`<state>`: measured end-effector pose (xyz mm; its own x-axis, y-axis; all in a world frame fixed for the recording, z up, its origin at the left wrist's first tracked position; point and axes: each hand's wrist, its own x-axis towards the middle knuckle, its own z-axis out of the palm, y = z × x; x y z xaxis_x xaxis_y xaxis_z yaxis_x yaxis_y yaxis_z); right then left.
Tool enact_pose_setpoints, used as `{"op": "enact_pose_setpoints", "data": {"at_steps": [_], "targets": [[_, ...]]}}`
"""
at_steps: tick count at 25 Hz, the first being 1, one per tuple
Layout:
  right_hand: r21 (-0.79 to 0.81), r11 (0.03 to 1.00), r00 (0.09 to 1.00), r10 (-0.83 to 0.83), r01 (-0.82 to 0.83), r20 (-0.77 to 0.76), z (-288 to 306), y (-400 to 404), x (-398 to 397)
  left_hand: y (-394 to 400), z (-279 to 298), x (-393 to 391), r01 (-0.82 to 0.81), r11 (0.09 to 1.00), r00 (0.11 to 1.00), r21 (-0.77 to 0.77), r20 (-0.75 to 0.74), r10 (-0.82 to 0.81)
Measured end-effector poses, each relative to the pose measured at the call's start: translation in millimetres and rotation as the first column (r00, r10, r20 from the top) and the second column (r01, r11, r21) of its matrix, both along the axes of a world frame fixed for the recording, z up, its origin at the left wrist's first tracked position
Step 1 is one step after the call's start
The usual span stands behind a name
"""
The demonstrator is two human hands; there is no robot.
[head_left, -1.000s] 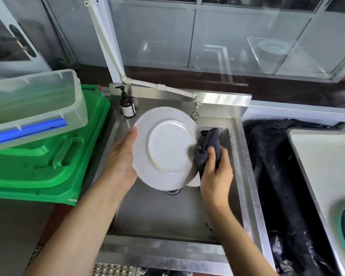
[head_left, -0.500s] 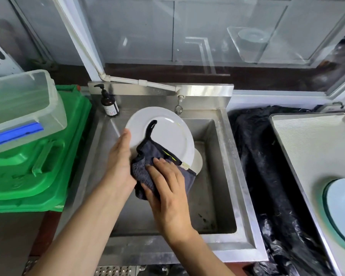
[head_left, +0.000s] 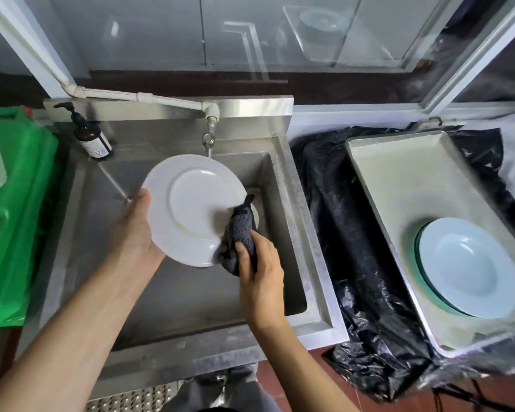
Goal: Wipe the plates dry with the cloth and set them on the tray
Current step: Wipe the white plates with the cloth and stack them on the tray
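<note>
Over the sink (head_left: 283,203), the left hand (head_left: 137,233) grips one white plate (head_left: 191,209) by its left rim, tilted, underside facing the camera. The right hand (head_left: 260,272) clenches one dark cloth (head_left: 240,236) against its lower-right edge. Right of the sink, one tray (head_left: 384,173) holds pale-blue plates (head_left: 467,266), count unclear.

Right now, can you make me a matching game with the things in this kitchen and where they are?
Things:
1. white plate
2. dark cloth
3. pale blue plate
4. brown pump bottle

Places:
A. on the tray
B. on the sink's back left corner
C. held in the left hand over the sink
D. gripped in the right hand

Pairs: 1-C, 2-D, 3-A, 4-B
</note>
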<state>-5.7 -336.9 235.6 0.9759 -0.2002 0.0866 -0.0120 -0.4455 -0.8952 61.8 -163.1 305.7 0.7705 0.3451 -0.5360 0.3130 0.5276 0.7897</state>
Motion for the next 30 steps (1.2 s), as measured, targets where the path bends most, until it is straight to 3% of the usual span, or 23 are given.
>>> {"op": "enact_pose_setpoints", "data": {"at_steps": [3,5,9,11,13,14,17,19,20,22,25,28,30], "targets": [[-0.061,0.998,0.988,-0.028,0.018,-0.154,-11.2,-46.4,10.2,-19.2,-7.8,-7.2,-0.019,0.998,0.998,0.059,-0.052,0.022],[-0.19,0.981,0.983,-0.073,0.041,-0.167,-20.9,-82.8,16.2,-27.4,-13.6,-13.0,0.013,0.998,0.998,0.058,-0.069,-0.009],[-0.553,0.832,0.991,-0.102,0.04,-0.081,-53.8,-137.3,24.9,-41.6,-20.5,-14.2,0.006,0.996,0.994,0.094,-0.106,0.004],[-0.656,0.748,0.971,-0.07,-0.099,-0.227,-78.3,-147.5,20.4,-50.0,-23.3,-14.8,0.007,0.993,0.993,0.117,-0.117,0.007],[-0.659,0.681,0.873,-0.061,-0.319,-0.485,-102.5,-151.5,7.9,-56.2,-28.1,-16.6,0.029,0.991,0.991,0.134,-0.132,-0.011],[-0.649,0.663,0.842,-0.052,-0.373,-0.537,-111.5,-154.5,2.7,-58.7,-31.0,-17.2,0.038,0.989,0.991,0.14,-0.131,-0.019],[-0.653,0.658,0.85,-0.037,-0.375,-0.525,-110.6,-157.5,4.6,-69.0,-34.8,-18.4,0.054,0.978,0.997,0.202,-0.07,-0.041],[-0.613,0.745,0.878,-0.079,-0.263,-0.473,-89.9,-150.5,13.5,-77.4,-31.2,-21.2,0.129,0.931,0.988,0.342,0.03,-0.148],[-0.52,0.836,0.889,-0.091,-0.177,-0.449,-75.1,-143.7,18.9,-79.8,-27.8,-24.5,0.168,0.862,0.967,0.479,0.089,-0.238],[-0.147,0.988,0.899,-0.099,0.04,-0.426,-35.5,-122.7,32.9,-80.3,-23.8,-31.0,0.222,0.61,0.879,0.761,0.115,-0.463],[0.292,0.932,0.907,-0.077,0.212,-0.415,21.0,-97.3,55.2,-84.1,-17.4,-37.1,0.209,0.207,0.711,0.956,-0.003,-0.703],[0.316,0.919,0.877,-0.059,0.234,-0.476,46.7,-91.5,65.3,-89.9,-18.3,-46.4,-0.001,-0.092,0.581,0.996,-0.074,-0.811],[0.266,0.931,0.853,-0.082,0.25,-0.516,45.4,-91.9,60.6,-90.0,-23.1,-51.6,-0.039,-0.161,0.527,0.986,-0.116,-0.842]]}}
